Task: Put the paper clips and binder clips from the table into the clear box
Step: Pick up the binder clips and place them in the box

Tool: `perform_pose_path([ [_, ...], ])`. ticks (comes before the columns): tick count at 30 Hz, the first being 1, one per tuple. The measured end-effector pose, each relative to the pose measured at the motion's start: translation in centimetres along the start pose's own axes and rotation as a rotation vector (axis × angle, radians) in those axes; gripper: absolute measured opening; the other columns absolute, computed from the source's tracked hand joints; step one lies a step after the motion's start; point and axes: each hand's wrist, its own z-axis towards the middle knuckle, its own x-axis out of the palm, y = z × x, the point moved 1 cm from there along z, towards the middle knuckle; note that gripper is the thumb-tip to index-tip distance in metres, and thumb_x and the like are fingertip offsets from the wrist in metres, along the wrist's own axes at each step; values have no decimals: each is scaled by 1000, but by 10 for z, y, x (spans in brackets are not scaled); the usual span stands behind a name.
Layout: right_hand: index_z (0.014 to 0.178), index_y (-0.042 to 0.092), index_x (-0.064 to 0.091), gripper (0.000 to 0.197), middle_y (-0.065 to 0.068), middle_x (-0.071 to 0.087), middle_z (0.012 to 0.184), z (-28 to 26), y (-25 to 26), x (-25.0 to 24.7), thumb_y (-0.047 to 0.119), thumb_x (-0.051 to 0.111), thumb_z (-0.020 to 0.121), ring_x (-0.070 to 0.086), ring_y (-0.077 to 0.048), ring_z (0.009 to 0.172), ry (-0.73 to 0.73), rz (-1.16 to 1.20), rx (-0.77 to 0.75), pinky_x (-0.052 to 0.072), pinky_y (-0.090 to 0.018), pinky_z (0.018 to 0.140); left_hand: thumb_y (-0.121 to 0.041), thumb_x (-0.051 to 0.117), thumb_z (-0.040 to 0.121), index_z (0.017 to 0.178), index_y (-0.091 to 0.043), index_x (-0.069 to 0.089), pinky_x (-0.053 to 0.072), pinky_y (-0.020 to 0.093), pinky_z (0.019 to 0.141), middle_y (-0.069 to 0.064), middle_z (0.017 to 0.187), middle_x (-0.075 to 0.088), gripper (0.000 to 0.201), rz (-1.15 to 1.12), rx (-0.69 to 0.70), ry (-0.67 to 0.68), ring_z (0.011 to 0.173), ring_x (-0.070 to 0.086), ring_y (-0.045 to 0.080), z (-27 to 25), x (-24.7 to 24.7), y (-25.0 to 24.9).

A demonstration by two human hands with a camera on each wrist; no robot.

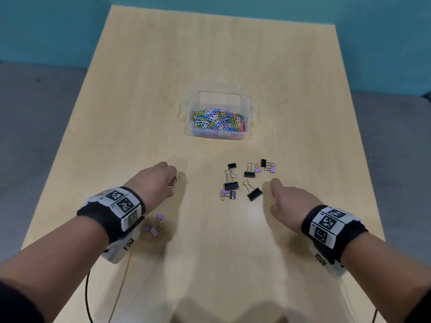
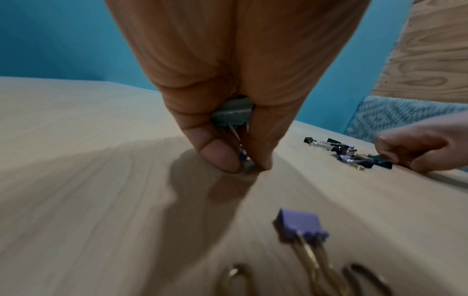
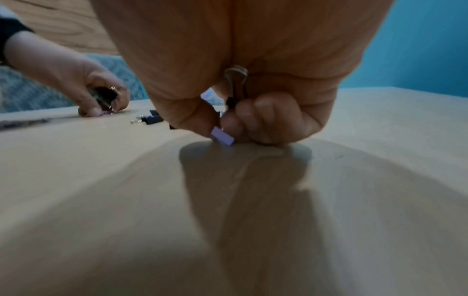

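A clear box [image 1: 247,106] half full of coloured paper clips [image 1: 218,121] stands mid-table. Several black and purple binder clips [image 1: 242,180] lie scattered in front of it. My left hand [image 1: 173,183] is curled left of that scatter, keeping a dark binder clip [image 2: 233,114] in the palm while thumb and finger pinch a small purple clip [image 2: 243,157] at the tabletop. My right hand [image 1: 272,194] sits just right of the scatter. It holds a black clip with wire handles [image 3: 235,80] in its curled fingers and pinches a purple clip [image 3: 222,136] against the table.
A few purple binder clips [image 1: 155,226] lie beside my left wrist, one close up [image 2: 298,224] in the left wrist view. The light wooden table [image 1: 140,101] ends at a teal wall behind. A dark cable [image 1: 87,297] hangs off the table's near left.
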Motion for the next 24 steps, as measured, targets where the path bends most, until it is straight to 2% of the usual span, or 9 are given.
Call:
perform_pose_path([
  [4,95,21,35,11,-1,56,74,1,-5,-2,19,41,86,53,-19,65,-18,76,22,41,-32,53,-9,51,81,81,-15,47,38,30,59,1,83,49,8,64,10,0,71,52,22,2,-1,-2],
  [5,95,20,43,10,-1,57,74,2,-11,-1,16,41,86,52,-19,62,-72,308,77,38,-30,52,-7,50,79,80,-15,46,38,30,58,1,81,49,9,78,2,3,69,51,22,2,-2,-4],
  [8,83,6,61,23,-6,43,61,5,-29,0,0,39,82,34,-17,46,-135,1490,260,28,-23,45,-8,51,74,72,-18,43,33,29,53,0,74,49,12,14,-34,-31,65,50,23,-1,-1,-7],
  [10,70,6,60,13,-7,41,62,4,-34,-2,2,47,70,38,-18,47,-62,2015,275,36,-23,42,-7,54,71,67,-17,46,36,25,51,0,66,56,13,-316,-178,-116,60,53,22,-1,-2,-4],
  [13,74,8,58,7,-8,57,70,9,-35,-8,10,52,75,55,-20,57,-32,2242,233,51,-25,48,9,58,75,67,-7,51,56,33,59,10,66,53,20,-1322,-394,-188,54,58,25,-2,-12,-3],
  [15,86,7,59,13,-7,58,72,17,-32,-15,4,46,86,54,-17,55,-79,2171,240,48,-23,46,13,53,83,70,-7,51,58,34,65,10,68,51,24,-1639,-421,-217,52,59,18,5,-24,-6],
  [17,99,7,58,18,-5,50,67,29,-26,-21,4,42,92,40,-15,49,-168,1928,268,36,-22,43,13,50,84,70,-7,51,57,30,64,11,71,49,24,-1722,-390,-261,49,57,14,19,-42,-12],
  [22,102,25,45,24,3,57,72,50,-8,-34,43,55,91,52,-16,56,-284,582,110,34,-27,48,7,57,81,72,-9,51,58,28,57,9,73,53,20,-1356,-297,-313,56,60,21,80,-92,-31],
  [24,103,27,37,37,3,56,77,56,-5,-35,49,62,85,52,-14,60,-234,317,27,33,-28,49,5,58,79,67,-9,52,60,37,64,12,71,57,21,-1166,-251,-344,56,64,25,107,-111,-40],
])
